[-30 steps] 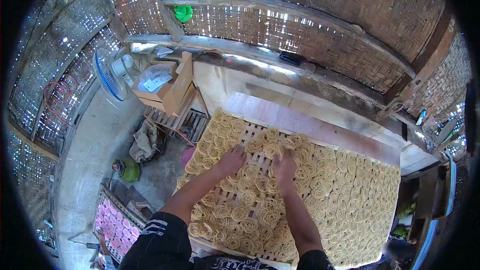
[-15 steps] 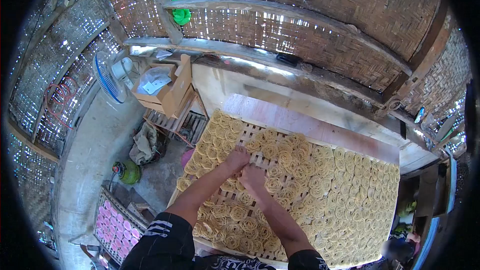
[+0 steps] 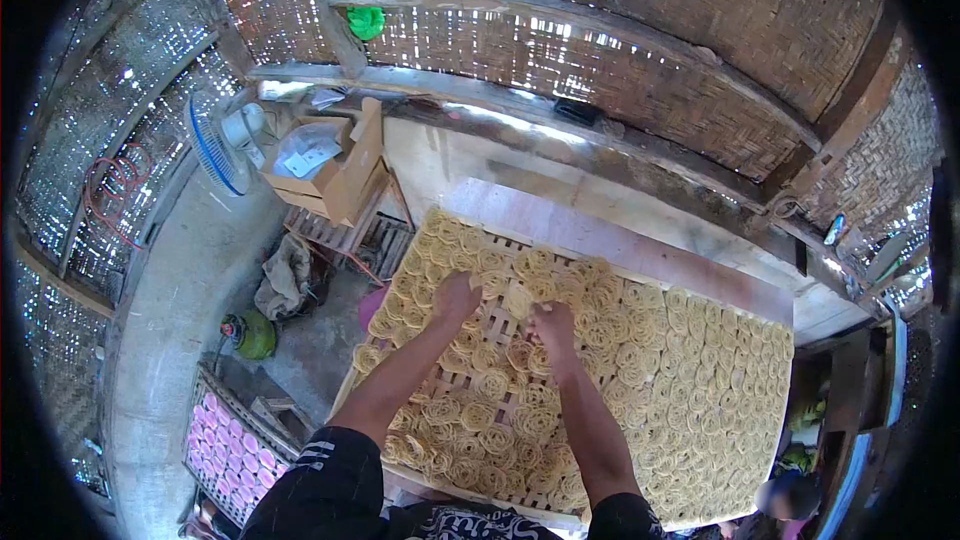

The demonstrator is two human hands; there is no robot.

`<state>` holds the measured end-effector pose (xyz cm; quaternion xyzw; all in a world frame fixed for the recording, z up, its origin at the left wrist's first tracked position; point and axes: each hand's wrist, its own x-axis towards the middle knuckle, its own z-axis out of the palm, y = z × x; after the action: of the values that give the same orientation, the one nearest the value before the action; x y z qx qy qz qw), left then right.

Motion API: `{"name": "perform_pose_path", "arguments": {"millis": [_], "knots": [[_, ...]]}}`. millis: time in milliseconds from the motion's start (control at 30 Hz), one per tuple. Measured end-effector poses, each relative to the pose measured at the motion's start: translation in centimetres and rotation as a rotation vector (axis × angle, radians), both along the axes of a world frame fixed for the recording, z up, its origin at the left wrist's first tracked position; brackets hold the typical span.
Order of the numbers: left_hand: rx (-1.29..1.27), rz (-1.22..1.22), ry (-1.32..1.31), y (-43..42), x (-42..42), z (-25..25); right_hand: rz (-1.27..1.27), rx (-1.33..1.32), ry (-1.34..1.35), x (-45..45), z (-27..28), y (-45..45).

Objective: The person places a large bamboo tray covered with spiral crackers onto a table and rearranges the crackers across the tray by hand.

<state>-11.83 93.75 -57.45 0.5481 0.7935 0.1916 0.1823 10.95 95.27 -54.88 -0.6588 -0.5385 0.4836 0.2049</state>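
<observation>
Fingers point(image 3: 540, 319) of left hand point(image 3: 457, 297) and right hand point(image 3: 554, 327) curl at noodle coils point(image 3: 640, 370), grip unclear; the slatted tray point(image 3: 497, 327) looks mostly covered, packed to its right edge, gappy nearer the left.

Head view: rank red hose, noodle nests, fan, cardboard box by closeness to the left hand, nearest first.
1. Noodle nests: around the left hand.
2. Cardboard box: off to the upper left.
3. Fan: left of the box.
4. Red hose: far left, beyond the fan.
</observation>
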Motion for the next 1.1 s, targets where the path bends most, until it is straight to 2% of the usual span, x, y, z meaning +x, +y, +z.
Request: {"name": "perform_pose_path", "arguments": {"millis": [33, 133, 233, 333, 433, 533, 633, 700, 733, 767, 833, 933, 1033, 1100], "knots": [[0.070, -0.021, 0.081, -1.5, 0.5, 1.7, 0.040, 0.104, -0.207, 0.3, 0.5, -0.1], [-0.028, -0.319, 0.266, -5.7, 0.9, 2.5, 0.314, 0.619, -0.386, 1.4, 0.1, -4.2], [0.128, -0.495, 0.250, -6.7, -0.6, 1.3, 0.566, 0.656, -0.544, 1.5, 2.1, -7.5], [0.092, -0.662, 0.398, -6.2, -1.1, 0.7, 0.636, 0.531, -0.566, 1.0, 1.5, -6.8], [0.126, -0.828, 0.536, -6.1, -1.4, 0.4, 0.885, 0.504, -0.644, 0.3, 1.3, -6.3], [-0.067, -0.521, 0.399, -5.0, -1.0, 1.5, 0.789, 0.489, -0.595, 0.1, 0.6, -6.7], [0.230, -0.014, -0.153, -4.1, -0.7, 3.9, 0.240, 0.343, -0.240, 2.1, 1.7, -5.3], [0.095, 0.052, -0.419, -3.5, -0.6, 0.4, 0.022, 0.048, 0.140, 2.4, 2.3, -4.4], [0.084, 0.045, -0.401, -3.6, -0.3, -0.2, -0.092, -0.095, 0.328, 2.6, 2.3, -4.2], [0.073, 0.037, -0.383, -3.7, 0.0, -0.6, -0.041, 0.205, 0.096, 2.6, 1.6, -4.3], [0.161, -0.041, -0.047, -5.6, 1.1, 0.7, 0.072, 0.792, -0.382, 2.4, -0.3, -4.9], [0.203, -0.156, 0.099, -8.9, 0.6, 2.1, 0.294, 0.860, -0.347, 1.0, -0.1, -8.2], [0.068, -0.210, 0.248, -11.8, 0.7, 2.2, 0.636, 0.629, -0.464, -2.4, -0.1, -10.7], [0.070, -0.229, 0.232, -11.8, 0.8, 1.9, 0.670, 0.642, -0.506, -3.5, 0.1, -10.7]]}}
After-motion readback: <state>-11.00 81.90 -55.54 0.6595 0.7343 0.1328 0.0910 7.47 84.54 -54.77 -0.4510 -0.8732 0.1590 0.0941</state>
